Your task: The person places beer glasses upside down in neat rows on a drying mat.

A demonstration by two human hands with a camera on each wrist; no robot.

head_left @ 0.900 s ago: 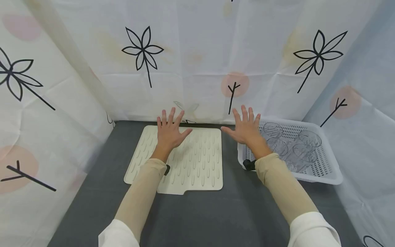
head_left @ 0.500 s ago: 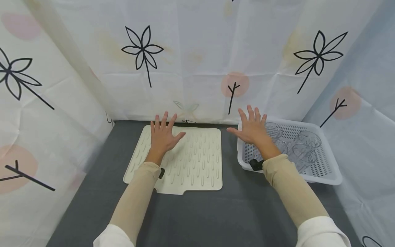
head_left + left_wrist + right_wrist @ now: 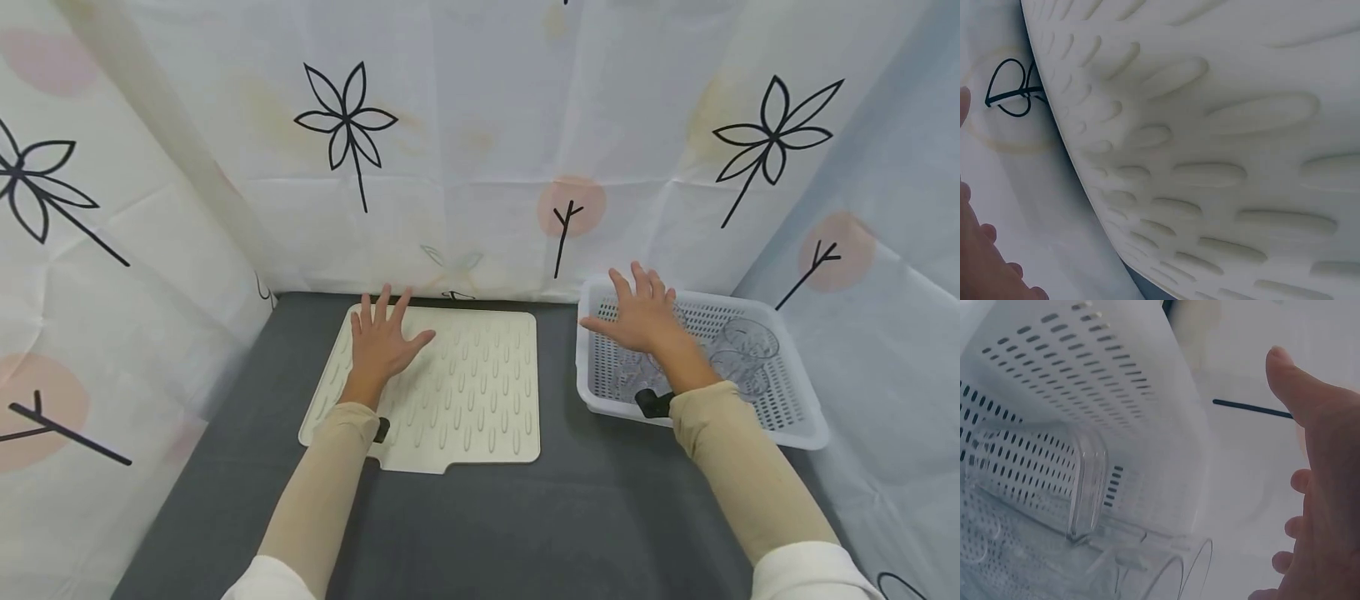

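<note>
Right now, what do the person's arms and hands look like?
Left hand and right hand: ungloved. Close-fitting beige sleeves reach to the wrists; looser white sleeves show higher up. A small black device sits at each wrist.

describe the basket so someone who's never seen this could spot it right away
Start with the dark grey table and go to its far right, in front of the patterned cloth. The basket sits there, under the right hand. Unlike the flat cream mat to its left, it is white, walled and slotted, with clear glasses inside.
</note>
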